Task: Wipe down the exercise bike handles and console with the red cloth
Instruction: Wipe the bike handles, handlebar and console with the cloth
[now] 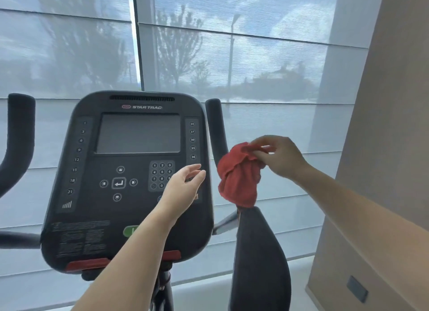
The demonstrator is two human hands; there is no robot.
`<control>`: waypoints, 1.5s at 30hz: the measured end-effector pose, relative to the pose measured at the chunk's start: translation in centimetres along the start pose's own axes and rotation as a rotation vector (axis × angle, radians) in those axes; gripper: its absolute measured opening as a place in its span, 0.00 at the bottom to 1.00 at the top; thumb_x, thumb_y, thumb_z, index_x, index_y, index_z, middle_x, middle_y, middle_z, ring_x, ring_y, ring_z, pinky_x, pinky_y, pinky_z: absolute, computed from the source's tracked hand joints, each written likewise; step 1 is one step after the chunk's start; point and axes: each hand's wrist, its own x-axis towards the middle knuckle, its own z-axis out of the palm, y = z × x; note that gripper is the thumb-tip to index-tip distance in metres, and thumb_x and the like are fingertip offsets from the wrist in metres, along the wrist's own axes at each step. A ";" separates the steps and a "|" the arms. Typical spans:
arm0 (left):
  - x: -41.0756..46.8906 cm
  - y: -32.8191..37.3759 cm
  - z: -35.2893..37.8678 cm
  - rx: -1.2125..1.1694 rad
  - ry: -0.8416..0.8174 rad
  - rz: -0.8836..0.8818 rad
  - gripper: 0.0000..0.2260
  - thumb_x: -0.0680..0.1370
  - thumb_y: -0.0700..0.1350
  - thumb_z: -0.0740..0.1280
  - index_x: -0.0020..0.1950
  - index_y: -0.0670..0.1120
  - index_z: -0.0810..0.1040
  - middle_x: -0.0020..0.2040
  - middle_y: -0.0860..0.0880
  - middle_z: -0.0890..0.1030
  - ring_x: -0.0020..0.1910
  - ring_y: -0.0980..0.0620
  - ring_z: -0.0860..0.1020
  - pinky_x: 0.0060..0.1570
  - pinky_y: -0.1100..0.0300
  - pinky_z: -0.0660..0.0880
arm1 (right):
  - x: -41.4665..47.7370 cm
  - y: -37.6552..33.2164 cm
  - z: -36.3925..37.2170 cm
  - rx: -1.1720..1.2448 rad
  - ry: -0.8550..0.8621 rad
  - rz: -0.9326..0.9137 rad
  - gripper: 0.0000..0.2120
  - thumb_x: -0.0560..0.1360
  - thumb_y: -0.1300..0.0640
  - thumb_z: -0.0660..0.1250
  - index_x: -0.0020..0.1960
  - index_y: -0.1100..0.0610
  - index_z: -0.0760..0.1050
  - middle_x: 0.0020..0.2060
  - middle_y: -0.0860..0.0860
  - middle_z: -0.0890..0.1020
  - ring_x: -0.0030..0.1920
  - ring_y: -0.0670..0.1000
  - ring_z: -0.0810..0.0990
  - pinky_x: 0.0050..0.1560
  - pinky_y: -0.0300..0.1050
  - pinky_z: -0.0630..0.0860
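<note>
Head view: the right hand (281, 157) pinches the top of the red cloth (239, 178) between thumb and fingertips. The cloth hangs bunched against the right handle (217, 127), just beside the console (116, 194). The left hand (183, 185) holds nothing, fingers loose and slightly spread, in front of the console's lower right corner by the number keypad (161, 175) — contact cannot be told. The left handle (19, 129) stands apart.

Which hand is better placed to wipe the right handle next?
Right: the right hand pinches the cloth beside the right handle; the left hand is empty, before the console.
</note>
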 end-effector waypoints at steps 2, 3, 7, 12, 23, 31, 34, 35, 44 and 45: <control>0.0 -0.1 -0.1 0.037 0.009 -0.003 0.15 0.79 0.50 0.63 0.65 0.52 0.73 0.58 0.53 0.78 0.53 0.58 0.77 0.54 0.56 0.77 | -0.2 0.0 0.8 -0.054 -0.186 0.080 0.11 0.75 0.62 0.63 0.46 0.48 0.80 0.41 0.49 0.83 0.35 0.44 0.79 0.38 0.40 0.77; 0.1 -0.1 -0.1 0.048 0.013 0.001 0.15 0.79 0.50 0.63 0.65 0.52 0.73 0.58 0.54 0.78 0.52 0.58 0.77 0.56 0.54 0.77 | -0.7 -0.1 1.2 -0.063 -0.275 0.132 0.10 0.76 0.58 0.63 0.47 0.45 0.80 0.42 0.49 0.83 0.38 0.46 0.79 0.42 0.42 0.78; 0.3 0.2 0.1 0.130 0.017 0.051 0.16 0.79 0.50 0.63 0.66 0.51 0.73 0.59 0.54 0.77 0.52 0.56 0.77 0.56 0.56 0.75 | -1.3 0.0 2.2 -0.080 -0.315 0.108 0.10 0.70 0.42 0.69 0.51 0.40 0.78 0.48 0.39 0.81 0.49 0.41 0.79 0.54 0.41 0.76; 0.3 0.2 0.0 0.183 0.022 0.060 0.15 0.79 0.49 0.63 0.65 0.51 0.74 0.60 0.54 0.77 0.46 0.56 0.75 0.52 0.59 0.72 | -2.0 0.9 3.3 -0.147 -0.199 0.022 0.17 0.66 0.49 0.75 0.54 0.44 0.79 0.47 0.39 0.83 0.49 0.42 0.81 0.56 0.45 0.77; 0.0 0.1 0.1 0.233 -0.010 0.061 0.15 0.79 0.49 0.62 0.65 0.49 0.74 0.59 0.53 0.78 0.53 0.56 0.77 0.52 0.63 0.68 | -1.6 0.3 3.1 -0.103 -0.150 -0.002 0.12 0.67 0.54 0.75 0.50 0.47 0.81 0.47 0.44 0.84 0.50 0.46 0.81 0.54 0.43 0.76; -0.3 0.3 0.7 0.251 -0.030 0.089 0.13 0.80 0.48 0.61 0.63 0.49 0.75 0.56 0.53 0.78 0.50 0.56 0.76 0.50 0.64 0.66 | -5.6 -1.6 -2.1 0.096 -0.246 0.051 0.10 0.71 0.59 0.72 0.50 0.49 0.81 0.44 0.51 0.85 0.46 0.48 0.84 0.44 0.42 0.80; -0.6 0.4 1.1 0.250 -0.047 0.111 0.13 0.80 0.47 0.61 0.63 0.48 0.75 0.53 0.53 0.78 0.45 0.57 0.75 0.49 0.64 0.66 | -7.5 -2.1 -3.1 0.133 -0.250 0.028 0.10 0.72 0.59 0.70 0.52 0.49 0.80 0.45 0.47 0.85 0.47 0.45 0.83 0.48 0.40 0.79; -0.7 0.4 1.3 0.246 -0.052 0.116 0.12 0.80 0.47 0.60 0.63 0.48 0.75 0.53 0.54 0.78 0.43 0.58 0.74 0.49 0.64 0.67 | -8.1 -2.1 -2.9 0.046 -0.290 0.027 0.11 0.73 0.58 0.70 0.53 0.47 0.80 0.47 0.43 0.84 0.49 0.40 0.81 0.50 0.33 0.77; -2.3 2.7 0.3 0.196 -0.028 0.008 0.11 0.80 0.49 0.60 0.59 0.51 0.77 0.55 0.55 0.79 0.54 0.52 0.78 0.59 0.52 0.74 | -12.4 -0.4 0.6 -0.361 -0.243 -0.125 0.19 0.70 0.46 0.71 0.60 0.45 0.77 0.62 0.40 0.76 0.62 0.38 0.71 0.62 0.30 0.63; -3.2 2.7 0.2 0.229 -0.047 0.016 0.11 0.80 0.49 0.60 0.59 0.52 0.78 0.54 0.55 0.80 0.54 0.53 0.78 0.58 0.54 0.74 | -12.6 -0.3 0.5 -0.354 -0.235 -0.153 0.18 0.70 0.47 0.71 0.59 0.45 0.78 0.61 0.40 0.77 0.62 0.38 0.71 0.62 0.28 0.63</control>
